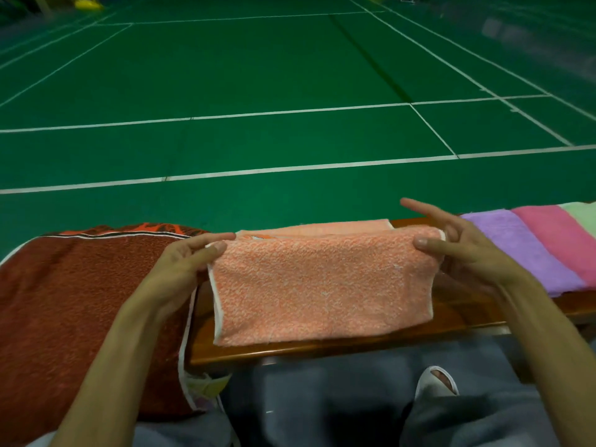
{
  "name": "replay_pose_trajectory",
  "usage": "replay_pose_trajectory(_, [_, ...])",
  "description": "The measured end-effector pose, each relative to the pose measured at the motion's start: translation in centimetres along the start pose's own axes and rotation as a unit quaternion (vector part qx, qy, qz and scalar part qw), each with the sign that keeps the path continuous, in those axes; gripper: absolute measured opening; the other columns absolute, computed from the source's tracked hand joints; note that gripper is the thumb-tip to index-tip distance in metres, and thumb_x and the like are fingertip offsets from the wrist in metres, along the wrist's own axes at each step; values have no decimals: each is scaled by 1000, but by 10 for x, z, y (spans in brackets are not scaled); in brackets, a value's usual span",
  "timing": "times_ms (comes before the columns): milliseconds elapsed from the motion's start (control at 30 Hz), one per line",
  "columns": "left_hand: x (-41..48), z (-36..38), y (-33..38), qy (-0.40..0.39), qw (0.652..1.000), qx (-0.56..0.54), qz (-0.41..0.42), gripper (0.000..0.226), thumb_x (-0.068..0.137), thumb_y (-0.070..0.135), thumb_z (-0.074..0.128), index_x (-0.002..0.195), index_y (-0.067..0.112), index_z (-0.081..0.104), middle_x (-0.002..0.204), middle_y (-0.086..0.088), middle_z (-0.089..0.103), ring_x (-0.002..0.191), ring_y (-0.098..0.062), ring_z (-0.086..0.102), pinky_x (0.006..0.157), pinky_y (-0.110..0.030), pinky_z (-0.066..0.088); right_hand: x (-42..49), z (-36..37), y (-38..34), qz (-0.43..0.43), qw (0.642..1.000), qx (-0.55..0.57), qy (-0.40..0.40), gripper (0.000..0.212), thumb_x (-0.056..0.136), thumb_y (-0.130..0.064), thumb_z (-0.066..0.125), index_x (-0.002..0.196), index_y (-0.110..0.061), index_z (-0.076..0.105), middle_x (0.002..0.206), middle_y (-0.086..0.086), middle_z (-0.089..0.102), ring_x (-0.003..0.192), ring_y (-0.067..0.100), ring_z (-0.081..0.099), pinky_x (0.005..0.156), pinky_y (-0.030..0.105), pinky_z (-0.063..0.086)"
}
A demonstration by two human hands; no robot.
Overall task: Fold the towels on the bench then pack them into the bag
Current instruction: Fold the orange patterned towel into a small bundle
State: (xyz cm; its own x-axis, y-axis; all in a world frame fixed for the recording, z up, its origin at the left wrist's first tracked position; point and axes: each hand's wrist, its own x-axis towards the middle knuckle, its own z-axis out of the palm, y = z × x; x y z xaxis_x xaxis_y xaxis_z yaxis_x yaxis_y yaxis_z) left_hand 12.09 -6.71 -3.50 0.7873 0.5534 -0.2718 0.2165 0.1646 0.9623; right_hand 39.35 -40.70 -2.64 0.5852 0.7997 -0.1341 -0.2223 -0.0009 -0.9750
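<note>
An orange towel [322, 285] is held up over the wooden bench [354, 348], its lower part hanging down toward the bench's near edge. My left hand [190, 262] pinches its upper left corner between thumb and fingers. My right hand [464, 246] pinches the upper right corner with thumb and a finger, the other fingers spread straight. A further layer of the same orange towel [322, 228] lies flat on the bench behind the held part. A dark red towel [80, 311] with an orange patterned border covers the bench on the left.
To the right on the bench lie a purple towel [516, 246], a pink towel [558, 233] and a pale green towel [580, 211] side by side. A green court floor [258, 75] with white lines stretches beyond. My knees and a white slipper [437, 380] are below the bench.
</note>
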Motion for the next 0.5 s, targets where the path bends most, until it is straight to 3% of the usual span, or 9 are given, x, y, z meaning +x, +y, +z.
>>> replay_pose_trajectory(67, [-4, -5, 6, -17, 1000, 2, 2, 30, 91, 18, 65, 120, 12, 73, 112, -15, 76, 95, -21, 73, 78, -31, 59, -5, -2, -8, -14, 999, -45, -25, 60, 78, 9, 65, 133, -14, 67, 108, 17, 72, 93, 22, 69, 80, 27, 61])
replay_pose_trajectory(133, [-7, -9, 13, -42, 999, 0, 10, 44, 79, 32, 82, 118, 15, 75, 107, -12, 77, 96, -23, 73, 78, -32, 61, -9, -2, -15, -21, 995, -92, -28, 59, 74, 14, 66, 131, -2, 66, 122, 18, 72, 107, 25, 70, 88, 27, 59])
replay_pose_trajectory(233, [-10, -14, 16, -69, 997, 19, 19, 82, 42, 43, 103, 114, 13, 78, 106, -16, 77, 96, -27, 76, 73, -27, 62, -12, 2, -23, -43, 986, -161, 11, 53, 73, 21, 68, 122, 1, 68, 114, 18, 75, 97, 20, 74, 83, 24, 60])
replay_pose_trajectory(267, [-11, -13, 18, -61, 997, 39, 27, 81, 42, 38, 104, 113, 11, 77, 104, -17, 78, 96, -29, 76, 74, -28, 62, -13, 2, -24, -49, 981, -188, 26, 49, 73, 21, 70, 116, -2, 71, 109, 19, 76, 91, 18, 74, 79, 23, 60])
replay_pose_trajectory(367, [-14, -4, 20, 1, 986, 150, 65, 47, 63, 10, 90, 108, 7, 74, 93, -13, 79, 92, -34, 76, 76, -31, 64, -14, 3, -26, -60, 956, -285, 49, 42, 74, 19, 77, 103, -12, 76, 96, 11, 79, 82, 15, 74, 75, 21, 60])
replay_pose_trajectory(433, [-16, 3, 22, 43, 964, 242, 101, 33, 70, 0, 87, 97, 14, 75, 83, -3, 80, 81, -25, 78, 71, -28, 63, -16, 4, -29, -67, 934, -345, 59, 39, 74, 16, 80, 99, -14, 78, 90, 2, 80, 78, 11, 73, 73, 22, 58])
replay_pose_trajectory(500, [-20, 10, 26, 78, 935, 318, 138, 29, 71, 4, 90, 88, 23, 76, 75, 7, 78, 71, -11, 76, 65, -28, 62, -16, 3, -31, -79, 907, -407, 68, 35, 77, 12, 80, 99, -16, 80, 86, -5, 80, 74, 7, 72, 71, 24, 57])
